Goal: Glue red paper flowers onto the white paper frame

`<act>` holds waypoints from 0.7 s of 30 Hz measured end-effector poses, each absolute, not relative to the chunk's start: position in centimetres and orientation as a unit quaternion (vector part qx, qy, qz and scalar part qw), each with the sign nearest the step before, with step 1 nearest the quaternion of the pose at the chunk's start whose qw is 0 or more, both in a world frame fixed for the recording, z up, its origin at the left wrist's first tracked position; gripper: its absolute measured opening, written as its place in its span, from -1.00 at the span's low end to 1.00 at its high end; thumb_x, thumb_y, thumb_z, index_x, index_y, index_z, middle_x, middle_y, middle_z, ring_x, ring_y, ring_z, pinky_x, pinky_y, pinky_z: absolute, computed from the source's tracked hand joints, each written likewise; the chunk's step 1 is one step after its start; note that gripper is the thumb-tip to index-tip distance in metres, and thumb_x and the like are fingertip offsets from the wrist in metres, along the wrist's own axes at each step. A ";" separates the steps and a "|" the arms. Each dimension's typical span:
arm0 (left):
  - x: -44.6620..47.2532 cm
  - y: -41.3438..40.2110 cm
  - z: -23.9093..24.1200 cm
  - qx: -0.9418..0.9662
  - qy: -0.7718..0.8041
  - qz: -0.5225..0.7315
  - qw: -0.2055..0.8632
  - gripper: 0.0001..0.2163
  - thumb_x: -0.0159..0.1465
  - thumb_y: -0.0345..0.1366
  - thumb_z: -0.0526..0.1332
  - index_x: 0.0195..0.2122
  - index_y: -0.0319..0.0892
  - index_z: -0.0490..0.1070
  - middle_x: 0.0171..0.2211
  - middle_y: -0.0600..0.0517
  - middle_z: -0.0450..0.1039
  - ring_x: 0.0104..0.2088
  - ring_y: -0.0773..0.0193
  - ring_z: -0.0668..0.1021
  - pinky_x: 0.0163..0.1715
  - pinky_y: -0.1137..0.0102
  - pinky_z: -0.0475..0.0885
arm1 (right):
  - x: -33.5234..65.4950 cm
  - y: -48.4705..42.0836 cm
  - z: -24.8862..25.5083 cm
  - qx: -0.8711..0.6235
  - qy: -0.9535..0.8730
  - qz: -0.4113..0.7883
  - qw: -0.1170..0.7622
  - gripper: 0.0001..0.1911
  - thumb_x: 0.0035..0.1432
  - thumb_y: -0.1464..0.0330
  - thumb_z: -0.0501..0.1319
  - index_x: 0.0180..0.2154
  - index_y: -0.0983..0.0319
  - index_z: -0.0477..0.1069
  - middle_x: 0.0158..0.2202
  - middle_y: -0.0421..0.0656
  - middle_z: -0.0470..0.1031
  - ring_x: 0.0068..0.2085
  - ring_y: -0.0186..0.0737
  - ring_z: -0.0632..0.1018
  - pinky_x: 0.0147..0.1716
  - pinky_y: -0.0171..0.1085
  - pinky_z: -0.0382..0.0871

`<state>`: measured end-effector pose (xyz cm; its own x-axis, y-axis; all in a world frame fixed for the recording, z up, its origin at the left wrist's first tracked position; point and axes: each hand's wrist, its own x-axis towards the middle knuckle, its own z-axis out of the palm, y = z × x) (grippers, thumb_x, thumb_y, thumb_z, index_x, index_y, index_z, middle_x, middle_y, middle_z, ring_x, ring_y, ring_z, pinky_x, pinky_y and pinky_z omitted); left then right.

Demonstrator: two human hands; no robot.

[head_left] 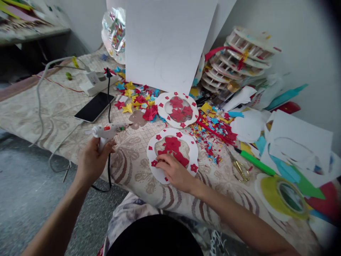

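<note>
1. I have the left hand point(93, 158) clamped around the grip of the white glue gun point(108, 131), nozzle pointing right and clear of the paper, probably to keep hot glue off it.
2. My right hand point(176, 172) lies over the near white ring point(158, 175), fingers bunched at a small red flower point(153, 163) on its left side. I cannot tell whether they pinch the flower or only press it, perhaps to seat it.
3. That ring lies flat on the surface point(130, 153), in front of my body, likely for easy reach; red cutouts point(172, 144) show within its opening.
4. A second white ring point(163, 106) lies just behind, perhaps as a match.
5. The black cord point(109, 161) runs from the power strip point(93, 85) past the gun and over the edge, seemingly leaving slack.
</note>
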<state>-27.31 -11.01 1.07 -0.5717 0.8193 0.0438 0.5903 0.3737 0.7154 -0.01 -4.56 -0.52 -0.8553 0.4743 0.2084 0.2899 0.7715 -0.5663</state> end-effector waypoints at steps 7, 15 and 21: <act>-26.6 -9.6 0.6 0.461 0.810 0.340 0.127 -0.65 0.16 -0.02 0.13 -0.20 -0.20 0.37 -0.48 0.07 0.37 -0.54 0.33 0.33 -0.54 0.44 0.19 | 0.8 -4.5 1.0 -0.229 -0.898 0.290 0.236 -0.65 0.14 0.60 -0.01 -0.06 0.24 0.30 0.00 0.00 0.30 0.06 -0.20 0.34 0.07 -0.15 0.29; -25.7 -6.6 0.1 0.500 0.814 0.291 0.059 -0.70 0.21 -0.05 0.08 -0.21 -0.19 0.31 -0.52 0.07 0.30 -0.52 0.27 0.38 -0.49 0.41 0.22 | 4.8 -3.3 1.9 -0.307 -0.848 0.253 0.351 -0.70 0.18 0.53 0.03 -0.11 0.15 0.36 -0.11 -0.08 0.43 -0.03 -0.18 0.45 -0.02 -0.11 0.37; -26.0 -4.9 -0.7 0.526 0.803 0.279 0.022 -0.74 0.23 -0.12 0.05 -0.20 -0.21 0.29 -0.41 -0.03 0.36 -0.37 0.15 0.46 -0.38 0.34 0.30 | 7.5 -2.5 1.5 -0.376 -0.809 0.217 0.397 -0.74 0.17 0.51 0.06 -0.15 0.15 0.39 -0.16 -0.09 0.47 -0.09 -0.16 0.48 -0.06 -0.08 0.38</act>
<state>-26.03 -4.92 -0.70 -0.4464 0.8570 0.2574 0.8320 0.2915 0.4721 7.51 -2.52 1.49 -0.4022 0.7799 0.4795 0.4354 0.6237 -0.6492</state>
